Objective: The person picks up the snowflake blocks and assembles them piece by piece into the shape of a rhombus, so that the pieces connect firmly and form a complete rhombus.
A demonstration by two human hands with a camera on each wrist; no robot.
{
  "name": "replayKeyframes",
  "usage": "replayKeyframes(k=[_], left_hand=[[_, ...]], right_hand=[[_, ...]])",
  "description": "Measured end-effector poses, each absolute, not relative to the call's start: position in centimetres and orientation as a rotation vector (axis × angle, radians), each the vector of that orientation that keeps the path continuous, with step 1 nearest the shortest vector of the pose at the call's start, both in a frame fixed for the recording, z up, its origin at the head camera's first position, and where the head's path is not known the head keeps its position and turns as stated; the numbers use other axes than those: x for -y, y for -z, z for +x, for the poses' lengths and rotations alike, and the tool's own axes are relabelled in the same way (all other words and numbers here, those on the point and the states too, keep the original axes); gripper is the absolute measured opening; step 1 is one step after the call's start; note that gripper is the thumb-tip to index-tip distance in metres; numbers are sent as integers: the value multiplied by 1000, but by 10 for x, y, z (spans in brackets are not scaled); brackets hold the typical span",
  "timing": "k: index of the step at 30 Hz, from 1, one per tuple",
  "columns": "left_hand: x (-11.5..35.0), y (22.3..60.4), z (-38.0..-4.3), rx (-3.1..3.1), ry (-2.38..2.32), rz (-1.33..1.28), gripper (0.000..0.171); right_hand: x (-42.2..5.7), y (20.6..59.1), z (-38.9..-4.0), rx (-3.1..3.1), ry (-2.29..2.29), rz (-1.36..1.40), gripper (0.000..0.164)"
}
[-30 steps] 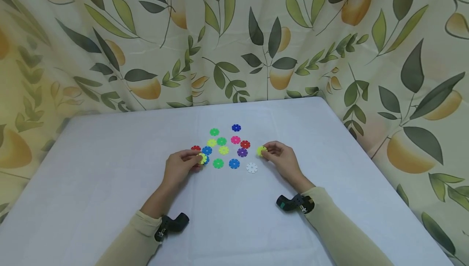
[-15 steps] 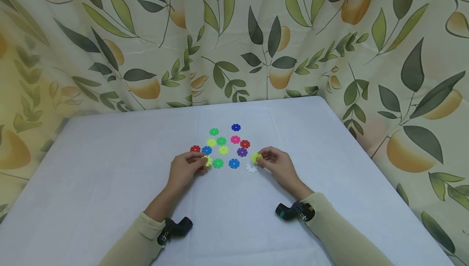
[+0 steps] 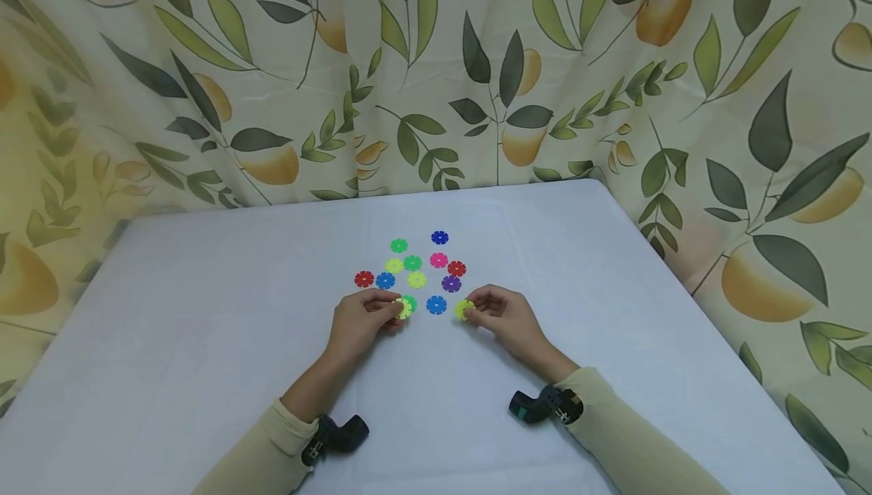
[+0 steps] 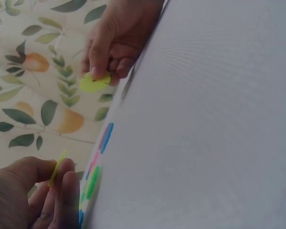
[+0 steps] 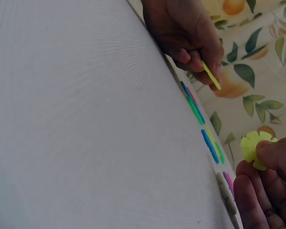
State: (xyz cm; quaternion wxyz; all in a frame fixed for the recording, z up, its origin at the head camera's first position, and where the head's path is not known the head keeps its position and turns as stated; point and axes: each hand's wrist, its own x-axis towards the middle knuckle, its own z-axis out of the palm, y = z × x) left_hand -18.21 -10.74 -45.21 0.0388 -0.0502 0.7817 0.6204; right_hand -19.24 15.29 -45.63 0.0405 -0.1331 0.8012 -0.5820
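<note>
My left hand pinches a yellow notched plastic disc between thumb and fingers, overlapping a green disc in the head view. A second yellow notched disc is pinched by my right hand, just right of a blue disc. The two held discs face each other a short gap apart. In the left wrist view, the left hand's disc shows nearly edge-on. From the right wrist, the right hand's disc shows its slotted rim. A white disc is hidden behind the right hand.
Several loose discs lie flat beyond the hands, among them a red disc, a purple disc, a pink disc and a dark blue disc. The table has a white cover. Behind its far edge hangs a leaf-patterned curtain.
My left hand has moved right and nearer with its yellow disc, uncovering the red disc. My right hand has come left and nearer with its disc, covering the white one. The gap between them has narrowed.
</note>
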Motion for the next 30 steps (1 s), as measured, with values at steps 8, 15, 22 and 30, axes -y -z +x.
replayKeyframes(k=[8,15,22,30], left_hand=[[106,451,-181,-2375,-1928,-153,20],[102,452,-181,-2368,-1921,-166,22],[97,452,-180,-2370,-1897,-165,24],[97,450,-180,-2368,-1886,-167,22]], right_hand=[[-150,456,-193,-2443,1805,-419,21],[-141,455,-192,-2449,1786,-467,19],[-135,456,-193,-2472,1774,-478,19],[-131,456,-194,-2463,1762,-524,18]])
